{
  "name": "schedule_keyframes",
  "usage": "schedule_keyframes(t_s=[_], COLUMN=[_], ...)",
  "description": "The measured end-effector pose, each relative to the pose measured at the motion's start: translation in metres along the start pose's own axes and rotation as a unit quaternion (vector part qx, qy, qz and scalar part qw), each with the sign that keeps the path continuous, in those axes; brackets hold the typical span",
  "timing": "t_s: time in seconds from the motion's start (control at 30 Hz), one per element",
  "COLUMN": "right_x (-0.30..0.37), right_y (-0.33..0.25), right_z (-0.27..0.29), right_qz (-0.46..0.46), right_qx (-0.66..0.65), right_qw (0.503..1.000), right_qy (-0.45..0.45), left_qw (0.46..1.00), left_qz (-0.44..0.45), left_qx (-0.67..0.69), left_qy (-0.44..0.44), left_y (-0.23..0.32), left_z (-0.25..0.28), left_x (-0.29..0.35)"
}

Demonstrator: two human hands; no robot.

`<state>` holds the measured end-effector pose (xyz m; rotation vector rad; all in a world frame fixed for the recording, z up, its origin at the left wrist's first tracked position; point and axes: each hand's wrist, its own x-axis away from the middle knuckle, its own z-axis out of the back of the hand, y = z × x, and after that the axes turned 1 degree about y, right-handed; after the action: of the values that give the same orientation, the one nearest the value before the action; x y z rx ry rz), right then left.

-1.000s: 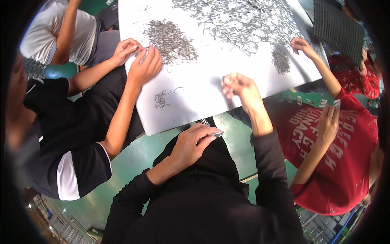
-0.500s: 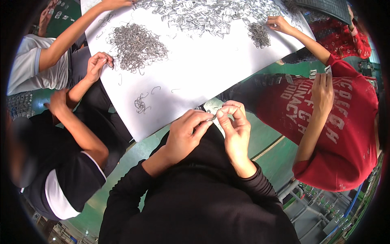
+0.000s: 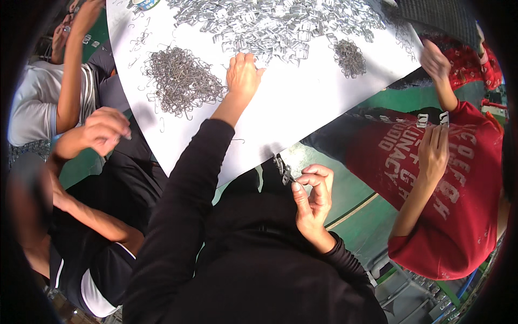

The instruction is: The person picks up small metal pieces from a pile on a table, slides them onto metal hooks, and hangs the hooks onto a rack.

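My left hand is stretched over the white tabletop to the near edge of a heap of flat silver metal buckles. Its thumb stands apart from the fingers; the fingertips are partly hidden, and nothing shows in them. Off the table's near edge, my right hand pinches a thin dark metal piece between thumb and forefinger. From that pinch a short cluster of small metal buckles extends toward the table; how they are linked is too small to tell. A pile of dark wire hooks lies left of my left hand.
The white table also holds a smaller dark hook pile at the right and a round tin at the far left. A person in a red shirt holds buckles at the right. Other people work along the left side.
My left hand has left my right hand and reached forward to the buckle heap. My right hand keeps its pinch, with the metal cluster now showing. A left neighbour's hand has drawn back from the hooks.
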<state>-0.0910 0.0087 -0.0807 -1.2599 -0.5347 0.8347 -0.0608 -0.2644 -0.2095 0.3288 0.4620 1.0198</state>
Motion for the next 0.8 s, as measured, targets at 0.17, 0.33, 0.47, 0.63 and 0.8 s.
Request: schedule_keyframes(t_s=[0.17, 0.33, 0.47, 0.63, 0.8], right_x=[0.003, 0.003, 0.006, 0.018, 0.029], right_y=[0.003, 0.002, 0.004, 0.000, -0.002], right_z=[-0.004, -0.010, -0.016, -0.026, -0.028], right_qz=[-0.001, -0.001, 0.011, 0.031, 0.026], right_qx=[0.005, 0.022, 0.012, 0.015, 0.024], right_qw=[1.000, 1.000, 1.000, 0.999, 0.999], right_qy=[-0.014, -0.008, 0.001, -0.014, -0.040], left_qw=[0.967, 0.830, 0.820, 0.840, 0.879], left_qz=[0.018, 0.106, 0.092, 0.066, -0.004], left_qx=[0.225, 0.467, 0.444, 0.421, 0.370], left_qy=[-0.118, -0.286, -0.349, -0.336, -0.300], left_y=[0.003, 0.043, 0.071, 0.066, 0.061], left_z=[0.003, 0.102, 0.167, 0.188, 0.200], left_x=[0.004, 0.084, 0.118, 0.136, 0.159])
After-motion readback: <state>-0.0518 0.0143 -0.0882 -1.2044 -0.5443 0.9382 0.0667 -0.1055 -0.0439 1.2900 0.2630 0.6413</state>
